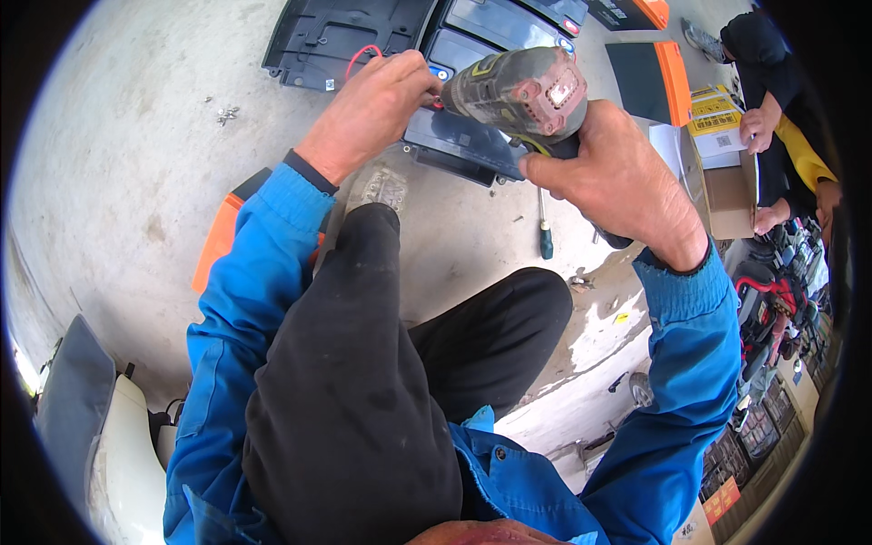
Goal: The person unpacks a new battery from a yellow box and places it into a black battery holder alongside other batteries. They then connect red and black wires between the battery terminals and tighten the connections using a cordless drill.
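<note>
My right hand (627,173) grips a worn, dusty cordless drill (518,95) by its handle. Its nose points left, at the near end of a dark battery block (468,143). Close to that nose, my left hand (381,104) has its fingers pinched together at the battery's terminal. A red wire (361,56) loops out behind this hand, and a bit of red shows at the fingertips, which seem to pinch the wire's end. The drill's tip is hidden by the fingers. More dark batteries (495,23) stand beyond, beside a black plastic case part (350,36).
A green-handled screwdriver (546,238) lies right of my knee. Loose bolts (227,115) are on the concrete at left. Orange-and-black boxes (218,238) stand around. At right, another person's hands (756,127) are at an open cardboard box (732,195), near piled tools (772,300).
</note>
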Demonstrator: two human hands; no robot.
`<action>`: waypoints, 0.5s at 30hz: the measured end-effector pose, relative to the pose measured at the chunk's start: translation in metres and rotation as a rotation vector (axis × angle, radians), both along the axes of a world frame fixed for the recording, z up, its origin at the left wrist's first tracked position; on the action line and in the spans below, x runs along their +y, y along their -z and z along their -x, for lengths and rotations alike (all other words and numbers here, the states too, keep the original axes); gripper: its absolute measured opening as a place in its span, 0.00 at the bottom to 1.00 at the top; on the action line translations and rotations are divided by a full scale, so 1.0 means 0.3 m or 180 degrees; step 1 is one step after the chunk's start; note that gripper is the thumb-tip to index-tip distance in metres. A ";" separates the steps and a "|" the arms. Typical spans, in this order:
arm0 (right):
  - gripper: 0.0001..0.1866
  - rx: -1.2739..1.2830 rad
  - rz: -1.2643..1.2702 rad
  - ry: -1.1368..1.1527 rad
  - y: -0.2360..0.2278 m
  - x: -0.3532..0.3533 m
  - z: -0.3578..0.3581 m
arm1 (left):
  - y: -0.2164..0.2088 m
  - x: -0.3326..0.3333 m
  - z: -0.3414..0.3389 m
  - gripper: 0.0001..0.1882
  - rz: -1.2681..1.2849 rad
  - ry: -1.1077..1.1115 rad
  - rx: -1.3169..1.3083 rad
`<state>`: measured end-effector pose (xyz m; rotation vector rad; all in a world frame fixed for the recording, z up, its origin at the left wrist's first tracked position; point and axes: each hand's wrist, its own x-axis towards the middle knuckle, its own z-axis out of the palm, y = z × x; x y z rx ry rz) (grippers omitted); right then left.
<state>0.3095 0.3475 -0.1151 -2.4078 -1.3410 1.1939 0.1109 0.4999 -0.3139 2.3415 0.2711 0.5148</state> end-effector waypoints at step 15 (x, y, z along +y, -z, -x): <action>0.19 -0.0128 0.0143 -0.0168 0.005 0.022 0.008 | -0.028 0.049 0.082 0.18 -0.0338 -0.0633 -0.0288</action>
